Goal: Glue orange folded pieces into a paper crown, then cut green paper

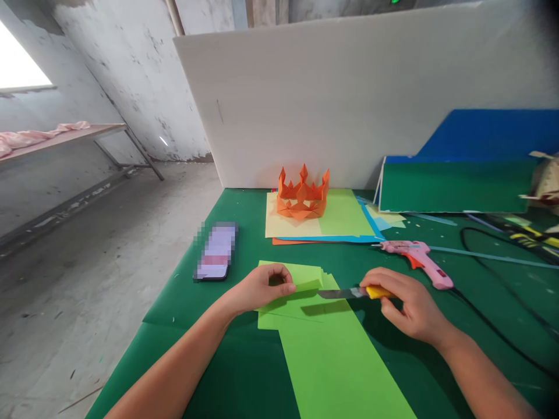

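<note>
My left hand (271, 286) pinches the near edge of a light green paper piece (305, 276), which is partly lifted and folded. Beneath it lies a longer light green sheet (336, 361) that runs toward me. Closed around the yellow handle of a knife (343, 293) is my right hand (406, 299). The blade points left, its tip close to the lifted paper; whether it touches cannot be made out. Behind both hands, an orange folded paper crown (302, 195) stands on a stack of coloured paper (345, 218).
A pink glue gun (419, 259) with a black cord lies right of the paper. A phone (217, 253) rests at the left on the green tabletop (174, 314). A white board (297, 110) rises behind, and green and blue boards (454, 186) stand at the right.
</note>
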`<state>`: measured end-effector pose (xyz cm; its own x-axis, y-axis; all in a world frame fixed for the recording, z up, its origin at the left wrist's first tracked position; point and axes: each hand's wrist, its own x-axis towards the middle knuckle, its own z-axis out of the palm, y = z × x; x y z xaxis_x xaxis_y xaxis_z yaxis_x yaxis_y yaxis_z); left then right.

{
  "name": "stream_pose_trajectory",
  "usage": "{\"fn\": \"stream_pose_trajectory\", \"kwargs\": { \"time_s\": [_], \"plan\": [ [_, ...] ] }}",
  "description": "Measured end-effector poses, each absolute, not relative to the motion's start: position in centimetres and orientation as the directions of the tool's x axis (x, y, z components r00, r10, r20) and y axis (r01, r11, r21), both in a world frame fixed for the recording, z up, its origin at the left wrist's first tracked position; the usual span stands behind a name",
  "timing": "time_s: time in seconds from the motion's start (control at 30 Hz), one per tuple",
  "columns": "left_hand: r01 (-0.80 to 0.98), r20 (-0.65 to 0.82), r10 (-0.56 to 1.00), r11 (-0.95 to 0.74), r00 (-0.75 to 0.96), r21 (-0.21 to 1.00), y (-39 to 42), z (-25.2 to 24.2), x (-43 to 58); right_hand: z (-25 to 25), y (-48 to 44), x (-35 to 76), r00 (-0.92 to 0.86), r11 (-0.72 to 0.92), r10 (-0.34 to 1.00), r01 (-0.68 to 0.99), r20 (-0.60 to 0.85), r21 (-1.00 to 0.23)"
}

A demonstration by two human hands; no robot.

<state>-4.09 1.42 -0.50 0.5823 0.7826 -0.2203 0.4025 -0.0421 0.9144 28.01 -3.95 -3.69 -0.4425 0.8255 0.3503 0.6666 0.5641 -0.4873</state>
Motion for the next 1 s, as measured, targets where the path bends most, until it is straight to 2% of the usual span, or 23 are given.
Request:
{"fn": "stream_pose_trajectory", "kwargs": {
  "time_s": [0.13,0.23,0.33,0.4,0.47,0.53,0.63,0.77,1.0],
  "plan": [
    [0.390,-0.154,0.782,-0.122,0.604,0.913,1.3,-0.4,-3.8,-4.4,-3.8,28.1,-0.492,0.577,0.814,0.746,0.309,-0.333],
    [0.437,-0.059,0.787,-0.277,0.614,0.856,1.2,-0.5,-3.4,-4.7,-3.7,27.9,-0.507,0.577,0.810,0.780,0.296,-0.244],
    [0.571,0.105,0.829,-0.464,0.549,0.677,1.1,-1.2,-2.9,-4.6,-3.6,27.7,-0.510,0.578,0.804,0.790,0.305,-0.205],
    [0.662,0.161,0.831,-0.528,0.533,0.532,1.0,-1.8,-2.6,-4.5,-3.5,27.5,-0.516,0.585,0.800,0.786,0.306,-0.202],
    [0.719,0.127,0.824,-0.548,0.553,0.428,0.8,-2.4,-2.4,-4.4,-3.5,27.5,-0.528,0.596,0.792,0.777,0.306,-0.202],
    [0.736,0.062,0.809,-0.561,0.584,0.379,0.6,-2.8,-2.3,-4.5,-3.4,27.5,-0.539,0.605,0.786,0.770,0.303,-0.201],
    [0.709,0.003,0.768,-0.594,0.641,0.380,0.4,-2.9,-2.1,-4.5,-3.4,27.6,-0.544,0.607,0.786,0.769,0.293,-0.201],
    [0.659,0.008,0.722,-0.635,0.691,0.404,-0.1,-2.7,-1.9,-4.3,-3.4,27.6,-0.554,0.612,0.785,0.764,0.277,-0.206],
    [0.669,-0.022,0.713,-0.646,0.701,0.368,-0.9,-2.5,-1.2,-3.8,-3.5,27.4,-0.549,0.608,0.788,0.763,0.278,-0.218]
  ]
}}
